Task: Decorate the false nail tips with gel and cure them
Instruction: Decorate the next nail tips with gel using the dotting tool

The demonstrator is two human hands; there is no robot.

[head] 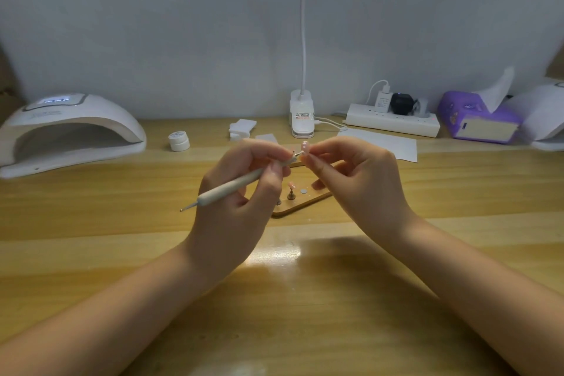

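Left hand (241, 189) gripping dotting tool (232, 188) pen-style, tip touching pink nail tip (305, 148) pinched by right hand (351, 174) fingers, raised above wooden holder board (300, 203) on bench (122, 223). Best done with wrists braced, light dabs, tiny gel loads. Curing lamp (70, 131) waiting far left.

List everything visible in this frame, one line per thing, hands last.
Dome-shaped white nail curing lamp: one, white, far left.
Small round gel jar: one, white, right of lamp.
Clip-on desk lamp: one, white, back centre.
Power strip: one, white, back right.
Tissue box: one, purple, far right.
Wooden nail-stand board: one, tan, under hands.
Dotting pen: one, off-white, in left hand.
Pink false nail tip: one, in right hand.
Left hand: grips pen.
Right hand: pinches tip.
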